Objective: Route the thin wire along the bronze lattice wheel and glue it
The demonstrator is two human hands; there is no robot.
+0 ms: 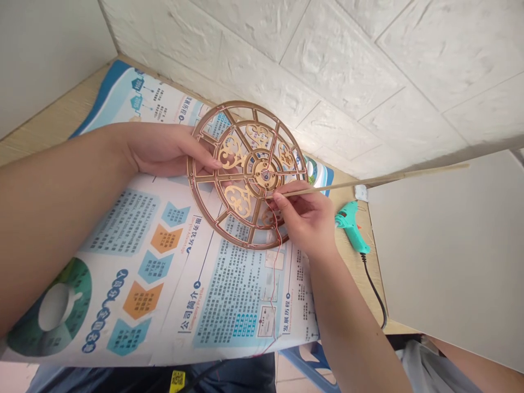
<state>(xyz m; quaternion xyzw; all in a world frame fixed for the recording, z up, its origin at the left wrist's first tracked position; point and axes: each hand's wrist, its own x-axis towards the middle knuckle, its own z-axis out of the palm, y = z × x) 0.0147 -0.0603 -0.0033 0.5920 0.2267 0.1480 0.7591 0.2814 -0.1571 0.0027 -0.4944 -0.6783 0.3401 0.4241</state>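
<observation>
A round bronze-coloured openwork wheel [235, 158] with spokes, scrollwork and a central hub is tilted up above a printed paper sheet [229, 295]. My left hand [164, 150] grips the wheel's left side, with fingers passing over the rim. My right hand [305, 221] pinches a thin wooden stick [368, 183] near the wheel's lower right, its tip close to the hub. A thin red wire [278, 240] hangs from the wheel, down across the paper. The wheel's lower right part is hidden behind my right hand.
A teal glue gun [351, 226] with a black cord [376, 292] lies on the wooden table [53, 103] to the right. A white brick-textured wall [368, 71] rises behind, and a pale upright board [450, 245] stands at right. A blue stool [307, 363] shows below.
</observation>
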